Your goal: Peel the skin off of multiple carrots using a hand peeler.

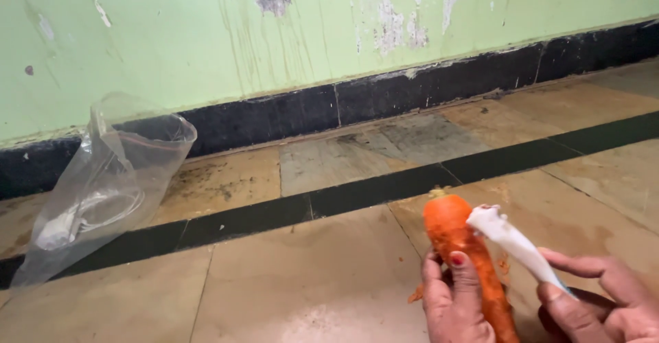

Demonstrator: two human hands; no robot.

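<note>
At the left of the frame we see a clear plastic bag (103,185) standing slumped on the tiled floor (309,288), leaning toward the pale green wall (206,34). Something whitish and coiled lies inside its lower part, but through the creased plastic we cannot make out what it is. The bag's bottom corner runs down toward the left edge of the frame. Behind it a dark skirting band (412,92) runs along the foot of the wall, whose paint is flaked and streaked, and a black strip of tile (357,192) crosses the floor from lower left to upper right.

Moving right, at the lower middle-right of the frame, our left hand (453,302) is clamped around a carrot (456,247), thumb laid across its front, a red-painted nail showing. The carrot stands nearly upright, stem end uppermost, well apart from the bag; its lower end is cut off by the bottom edge of the frame, as is the wrist. A few orange scraps (416,295) lie on the floor just beside the hand.

Farther right, our right hand (597,302) is closed on a tool with a white end (511,240), whose tip touches the carrot's upper right side. The handle is hidden in the fingers, so we cannot tell what kind of tool it is. A dark object under this hand is mostly covered.
</note>
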